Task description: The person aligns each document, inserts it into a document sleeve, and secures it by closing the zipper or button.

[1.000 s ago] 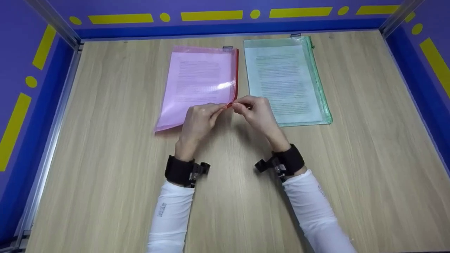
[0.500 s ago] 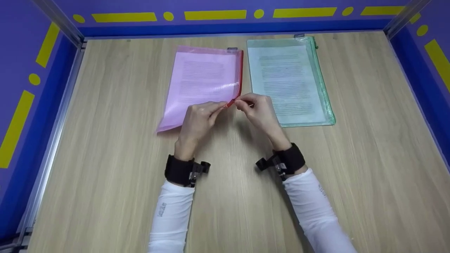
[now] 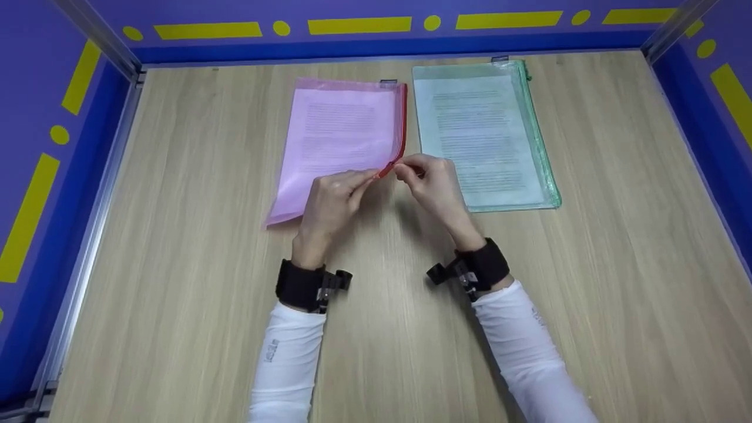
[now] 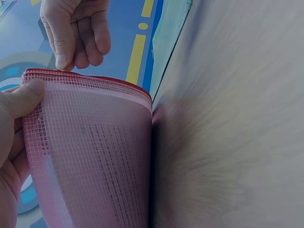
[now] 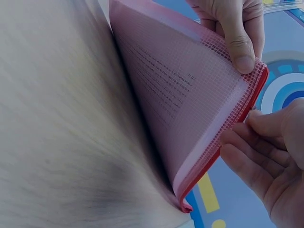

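A pink zip document pouch (image 3: 338, 129) with a printed sheet inside lies left of centre, its near right corner lifted off the table. At that corner my left hand (image 3: 333, 202) pinches the pouch between thumb and fingers. The thumb lies on the mesh face in the left wrist view. My right hand (image 3: 433, 187) pinches at the red zipper (image 5: 216, 159) a short way from the left fingertips. The zipper pull itself is mostly hidden by the fingertips. To the right, a green zip document pouch (image 3: 476, 135) holding a printed sheet lies flat, partly behind my right hand.
Both pouches rest on a wood-grain table (image 3: 194, 264). Blue walls with yellow marks (image 3: 359, 24) stand along its back and sides. A metal rail (image 3: 100, 217) follows the left edge.
My right hand has shifted slightly along the red zipper, away from the left hand, which keeps its place at the corner. The pink pouch's near left corner has shifted slightly.
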The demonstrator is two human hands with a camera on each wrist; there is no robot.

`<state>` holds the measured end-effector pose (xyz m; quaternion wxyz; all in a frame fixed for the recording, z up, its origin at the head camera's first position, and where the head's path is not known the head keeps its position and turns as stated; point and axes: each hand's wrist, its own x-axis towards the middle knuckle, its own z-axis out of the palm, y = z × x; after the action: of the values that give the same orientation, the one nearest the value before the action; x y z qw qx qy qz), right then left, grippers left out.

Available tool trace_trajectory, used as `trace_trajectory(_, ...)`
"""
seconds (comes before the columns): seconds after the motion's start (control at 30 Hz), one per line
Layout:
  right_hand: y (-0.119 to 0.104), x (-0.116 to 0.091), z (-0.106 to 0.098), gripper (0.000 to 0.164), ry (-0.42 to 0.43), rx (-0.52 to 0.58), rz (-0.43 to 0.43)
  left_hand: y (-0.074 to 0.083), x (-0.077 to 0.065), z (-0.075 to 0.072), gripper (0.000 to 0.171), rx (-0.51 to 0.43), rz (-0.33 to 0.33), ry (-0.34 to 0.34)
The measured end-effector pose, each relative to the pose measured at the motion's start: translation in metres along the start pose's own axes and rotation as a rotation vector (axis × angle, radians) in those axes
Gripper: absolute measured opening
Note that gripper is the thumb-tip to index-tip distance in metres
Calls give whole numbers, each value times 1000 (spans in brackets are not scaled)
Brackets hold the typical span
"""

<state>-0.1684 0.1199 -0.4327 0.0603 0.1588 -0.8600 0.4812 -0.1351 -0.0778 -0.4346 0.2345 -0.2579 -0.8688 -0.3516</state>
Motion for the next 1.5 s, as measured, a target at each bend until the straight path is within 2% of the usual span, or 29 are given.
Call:
trace_trajectory(0.2,3,2,-2,18,23,-4,23,0,1,-1,18,-3,17,24)
trace_trajectory(0.43,9,4,-7,19,60,-11,46,-2,2,-7,16,-36,-4,87)
trace_trajectory(0.7,15,6,-13,19,108,8,63,-5,3,-8,16,-61,2,96)
trace_trajectory(1.1,33,13,-34,19,183,4,122,-12,1,-15,15,-76,-81,139)
trace_trajectory(1.3,43,14,-45,19,214,17,170,-18,-1,-17,14,-34,-117,159)
trace_trajectory(1.5,49,13,-49,20,226,-15,196,-25,-5,-18,14,-16,-141,175)
